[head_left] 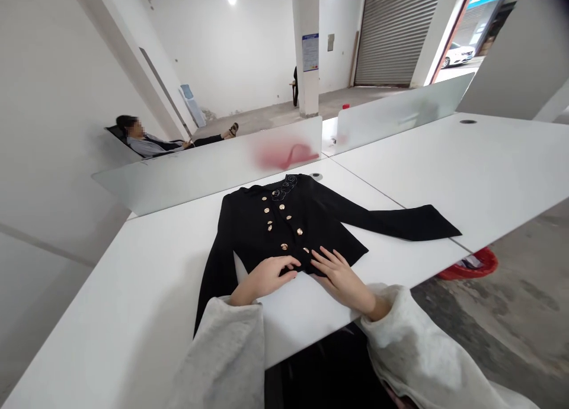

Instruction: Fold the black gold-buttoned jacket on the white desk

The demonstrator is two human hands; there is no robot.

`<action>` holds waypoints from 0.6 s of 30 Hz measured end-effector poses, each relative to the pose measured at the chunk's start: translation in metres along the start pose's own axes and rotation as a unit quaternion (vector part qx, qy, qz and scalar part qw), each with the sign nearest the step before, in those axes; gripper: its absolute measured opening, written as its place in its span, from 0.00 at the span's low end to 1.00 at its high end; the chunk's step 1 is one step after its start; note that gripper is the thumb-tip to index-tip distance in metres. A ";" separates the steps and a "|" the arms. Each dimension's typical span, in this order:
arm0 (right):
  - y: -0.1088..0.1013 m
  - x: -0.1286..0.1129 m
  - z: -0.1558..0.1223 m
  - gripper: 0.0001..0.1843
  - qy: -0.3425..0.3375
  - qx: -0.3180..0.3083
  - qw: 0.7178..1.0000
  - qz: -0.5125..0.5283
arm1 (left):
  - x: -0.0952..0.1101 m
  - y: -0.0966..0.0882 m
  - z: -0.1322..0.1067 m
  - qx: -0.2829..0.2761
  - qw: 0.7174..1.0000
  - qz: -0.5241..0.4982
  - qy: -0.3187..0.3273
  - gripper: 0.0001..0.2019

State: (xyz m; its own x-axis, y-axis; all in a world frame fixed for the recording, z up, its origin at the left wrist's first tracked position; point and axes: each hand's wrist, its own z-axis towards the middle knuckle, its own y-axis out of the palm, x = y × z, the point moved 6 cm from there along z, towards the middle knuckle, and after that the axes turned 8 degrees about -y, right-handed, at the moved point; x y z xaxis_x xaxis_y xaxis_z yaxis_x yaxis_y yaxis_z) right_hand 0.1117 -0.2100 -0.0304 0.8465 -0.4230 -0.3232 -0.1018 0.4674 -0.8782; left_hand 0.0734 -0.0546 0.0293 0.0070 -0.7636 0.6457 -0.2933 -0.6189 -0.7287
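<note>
A black long-sleeved jacket (249, 225) lies front up on the white table, with gold buttons (284, 246) in two rows and dark ruffled flower trim (287, 187) at the collar. My left hand (268, 277) rests at its bottom hem, thumb and fingers apart, fingertips on the cloth. Beside it, my right hand (340, 277) lies open with spread fingers over the hem, near the lowest button. One jacket sleeve (413, 222) stretches out to the right. The other runs down the left, its end close to my grey cuff.
Frosted dividers (200, 166) edge the white table (146, 267) at the back, with a blurred red item behind one. A cable hole (315, 176) sits near the collar. Below the right edge is a red bin (478, 264). A person (146, 142) reclines beyond the left divider.
</note>
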 end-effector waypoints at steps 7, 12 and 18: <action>-0.003 -0.006 -0.001 0.37 -0.005 0.011 1.000 -0.012 | -0.019 -0.009 -0.066 0.213 0.954 0.002 -0.213 0.14; -0.005 -0.021 0.005 0.31 -0.050 -0.001 0.998 -0.035 | -0.051 0.025 -0.105 0.243 0.889 -0.004 -0.388 0.16; -0.012 -0.020 0.006 0.28 -0.031 0.029 0.998 0.038 | -0.051 0.031 -0.076 0.343 0.871 -0.121 -0.330 0.16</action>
State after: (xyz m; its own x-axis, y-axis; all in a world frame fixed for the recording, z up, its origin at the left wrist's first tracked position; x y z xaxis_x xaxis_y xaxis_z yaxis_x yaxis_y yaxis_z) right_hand 0.0991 -0.2020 -0.0110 0.8688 -0.3367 -0.3632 -0.1377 0.5402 -0.8302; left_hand -0.0088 -0.0207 -0.0082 0.6035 -0.3948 0.6928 0.4318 -0.5687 -0.7001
